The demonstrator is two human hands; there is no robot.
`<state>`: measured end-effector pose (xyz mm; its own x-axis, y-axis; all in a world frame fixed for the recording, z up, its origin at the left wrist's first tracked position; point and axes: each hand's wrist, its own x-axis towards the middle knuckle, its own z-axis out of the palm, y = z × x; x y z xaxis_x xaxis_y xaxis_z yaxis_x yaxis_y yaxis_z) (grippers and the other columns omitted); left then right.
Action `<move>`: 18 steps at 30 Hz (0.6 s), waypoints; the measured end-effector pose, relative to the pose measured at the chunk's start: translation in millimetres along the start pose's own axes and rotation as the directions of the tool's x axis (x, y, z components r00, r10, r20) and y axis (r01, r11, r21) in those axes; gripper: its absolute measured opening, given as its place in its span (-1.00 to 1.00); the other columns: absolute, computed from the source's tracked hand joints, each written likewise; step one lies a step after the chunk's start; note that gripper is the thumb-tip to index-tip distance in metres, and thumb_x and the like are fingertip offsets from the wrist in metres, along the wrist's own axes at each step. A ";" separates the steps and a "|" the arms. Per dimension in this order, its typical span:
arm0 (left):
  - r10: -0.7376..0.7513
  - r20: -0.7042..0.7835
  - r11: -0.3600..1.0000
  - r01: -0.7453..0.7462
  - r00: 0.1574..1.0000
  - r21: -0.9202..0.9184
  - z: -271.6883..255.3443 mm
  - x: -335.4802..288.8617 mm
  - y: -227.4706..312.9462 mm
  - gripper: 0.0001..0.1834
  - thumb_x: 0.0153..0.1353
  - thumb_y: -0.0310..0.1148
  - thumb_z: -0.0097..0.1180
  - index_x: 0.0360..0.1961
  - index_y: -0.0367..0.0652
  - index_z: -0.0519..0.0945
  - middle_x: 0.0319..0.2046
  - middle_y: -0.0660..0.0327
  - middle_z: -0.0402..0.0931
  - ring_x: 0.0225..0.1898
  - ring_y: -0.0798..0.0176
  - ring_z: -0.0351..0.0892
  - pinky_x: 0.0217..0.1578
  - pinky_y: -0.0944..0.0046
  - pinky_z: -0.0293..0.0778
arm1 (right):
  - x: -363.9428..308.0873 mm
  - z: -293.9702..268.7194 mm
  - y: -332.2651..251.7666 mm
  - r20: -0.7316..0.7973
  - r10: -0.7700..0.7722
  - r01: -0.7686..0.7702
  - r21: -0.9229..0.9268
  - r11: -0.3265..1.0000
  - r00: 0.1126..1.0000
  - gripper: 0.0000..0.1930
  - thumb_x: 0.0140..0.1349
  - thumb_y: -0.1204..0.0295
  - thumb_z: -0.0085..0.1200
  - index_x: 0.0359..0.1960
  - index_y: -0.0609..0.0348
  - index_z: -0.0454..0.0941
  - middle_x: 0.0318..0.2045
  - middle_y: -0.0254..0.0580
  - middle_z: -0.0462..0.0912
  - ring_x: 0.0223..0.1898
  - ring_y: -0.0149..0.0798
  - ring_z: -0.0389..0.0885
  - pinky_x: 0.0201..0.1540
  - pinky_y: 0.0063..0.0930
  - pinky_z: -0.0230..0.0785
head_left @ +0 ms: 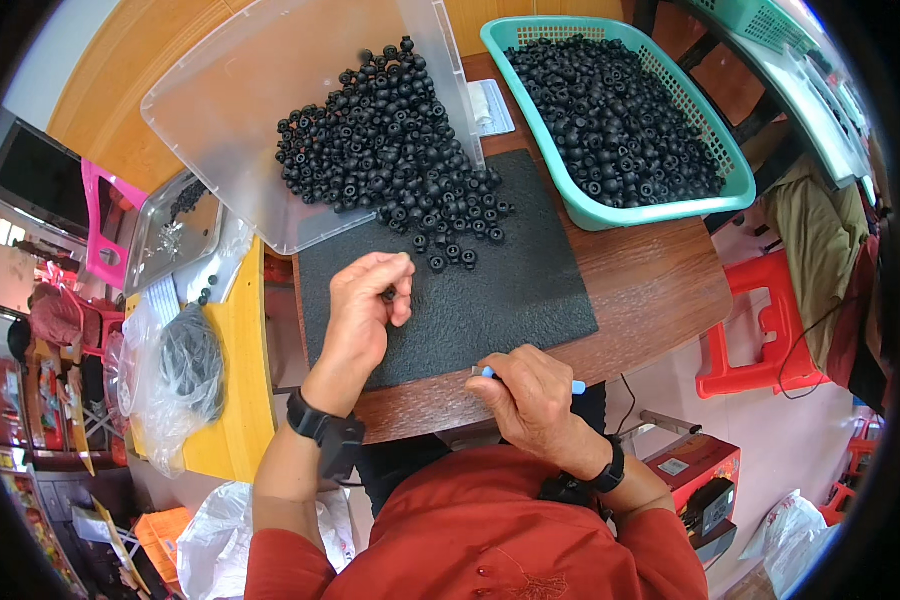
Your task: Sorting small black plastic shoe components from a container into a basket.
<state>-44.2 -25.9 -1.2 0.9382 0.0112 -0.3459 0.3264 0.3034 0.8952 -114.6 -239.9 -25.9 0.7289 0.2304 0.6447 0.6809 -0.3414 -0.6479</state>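
Observation:
My left hand pinches one small black rubber piece between thumb and fingers, above the dark foam mat. Resting at the mat's near edge, my right hand grips a thin blue-handled tool with its short tip pointing left. A pile of the same black pieces spills from a tipped clear plastic box onto the mat. Several loose ones lie just beyond my left hand.
A teal basket full of black pieces sits at the right on the brown wooden table. A yellow table at the left carries a metal tray and plastic bags. A red stool stands at the right.

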 end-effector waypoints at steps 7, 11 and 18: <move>0.399 0.115 0.592 -0.352 0.910 0.725 2.3 21.3 -19.5 -0.81 0.25 -0.32 0.24 -0.21 -0.22 0.64 -0.62 0.40 0.49 -0.59 0.56 0.41 -0.56 0.46 0.32 | -0.6 -0.2 0.1 -0.002 0.003 -0.003 0.005 1.000 1.000 -0.78 0.13 0.42 0.30 -0.37 0.27 0.51 -0.60 -0.15 0.44 -0.60 -0.13 0.45 -0.57 -0.31 0.29; 0.463 0.213 0.293 -0.375 0.861 0.879 9.4 24.5 -21.6 -0.77 0.20 -0.34 0.26 -0.17 -0.21 0.62 -0.60 0.26 0.56 -0.57 0.43 0.51 -0.49 0.36 0.42 | -1.1 2.2 0.4 0.007 0.002 -0.002 0.011 1.000 1.000 -0.78 0.12 0.42 0.31 -0.37 0.28 0.51 -0.60 -0.15 0.44 -0.60 -0.13 0.45 -0.57 -0.31 0.29; 0.421 0.387 0.028 -0.439 0.820 0.898 17.1 24.1 -6.5 -0.79 0.14 -0.37 0.26 -0.25 -0.22 0.56 -0.44 0.06 0.62 -0.38 -0.04 0.63 -0.34 0.09 0.48 | -1.4 3.5 -0.3 0.029 -0.007 0.007 0.010 1.000 1.000 -0.77 0.12 0.42 0.31 -0.36 0.29 0.51 -0.59 -0.14 0.45 -0.59 -0.12 0.46 -0.56 -0.31 0.30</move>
<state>-21.7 -43.9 -10.5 0.9515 -0.2321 0.2019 -0.2990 -0.8523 0.4291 -115.6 -236.8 -28.1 0.7259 0.2586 0.6373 0.6864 -0.3310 -0.6475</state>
